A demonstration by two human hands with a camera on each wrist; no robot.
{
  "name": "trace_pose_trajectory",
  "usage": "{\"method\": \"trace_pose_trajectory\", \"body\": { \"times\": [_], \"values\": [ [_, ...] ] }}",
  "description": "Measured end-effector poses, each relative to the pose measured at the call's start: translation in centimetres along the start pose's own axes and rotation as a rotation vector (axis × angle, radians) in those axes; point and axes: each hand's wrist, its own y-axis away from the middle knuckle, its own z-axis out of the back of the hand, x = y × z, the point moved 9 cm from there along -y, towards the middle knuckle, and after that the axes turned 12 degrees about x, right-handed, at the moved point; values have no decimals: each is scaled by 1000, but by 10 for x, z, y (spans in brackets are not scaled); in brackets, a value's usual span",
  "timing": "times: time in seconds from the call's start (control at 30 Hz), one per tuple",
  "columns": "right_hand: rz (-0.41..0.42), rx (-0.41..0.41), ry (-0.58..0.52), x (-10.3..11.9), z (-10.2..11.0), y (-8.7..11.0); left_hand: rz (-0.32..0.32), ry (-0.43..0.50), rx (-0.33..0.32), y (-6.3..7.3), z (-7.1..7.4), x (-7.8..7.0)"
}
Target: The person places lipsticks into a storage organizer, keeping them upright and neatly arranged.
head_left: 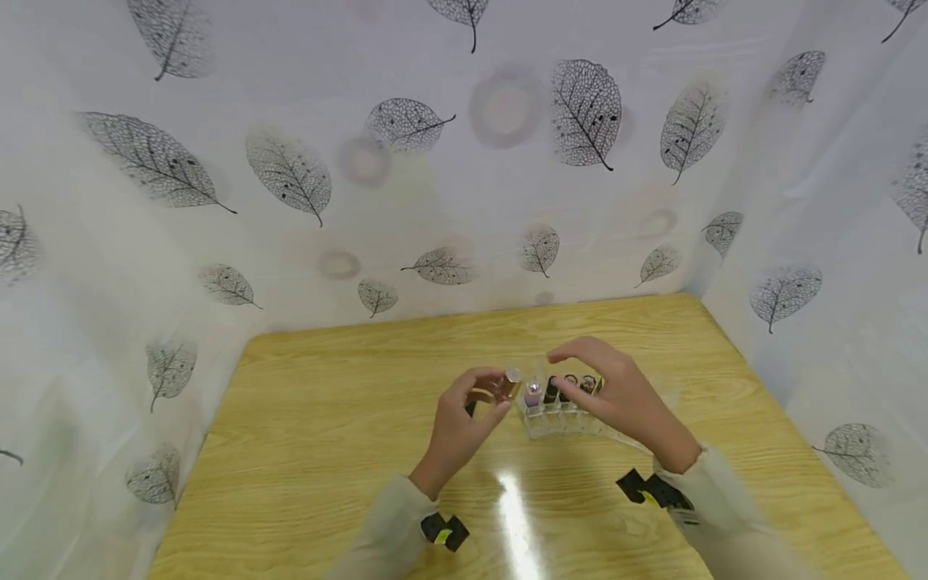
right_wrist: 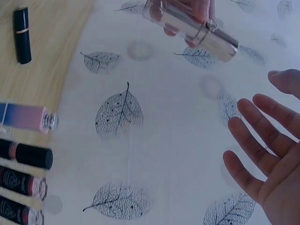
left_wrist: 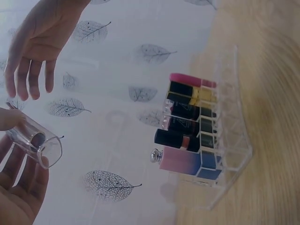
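Note:
My left hand (head_left: 458,420) grips a lipstick tube (head_left: 511,385) between thumb and fingers, raised above the table. Its casing looks shiny pale gold in the right wrist view, with a clear end (left_wrist: 50,152) in the left wrist view. To its right, my right hand (head_left: 616,388) hovers over a clear lipstick organizer (head_left: 573,422), fingers apart and holding nothing. Several lipsticks stand in the organizer: a pink-and-blue one (left_wrist: 180,161) with a silver knob, a black one (left_wrist: 177,140), a black-and-gold one (left_wrist: 190,90) and a bright pink one (left_wrist: 190,80).
A black lipstick with a copper band (right_wrist: 22,35) lies apart from the organizer, partly hidden behind my left hand in the head view. The wood-grain table (head_left: 312,451) is enclosed at the back and sides by a white leaf-print curtain (head_left: 464,193).

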Motion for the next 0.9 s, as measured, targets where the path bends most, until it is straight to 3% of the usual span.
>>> {"method": "trace_pose_trajectory", "body": {
  "times": [0.27,0.57,0.77,0.9],
  "values": [
    [80,66,19,25,-19,-19,-43,7,18,0,-6,-2],
    [117,159,-51,30,-27,-25,-52,-25,22,1,-5,-4],
    [111,148,-109,26,-29,-23,-92,-65,19,2,-3,-7],
    [102,123,-130,20,-30,-18,-87,-62,1,3,1,-8]
  ]
}}
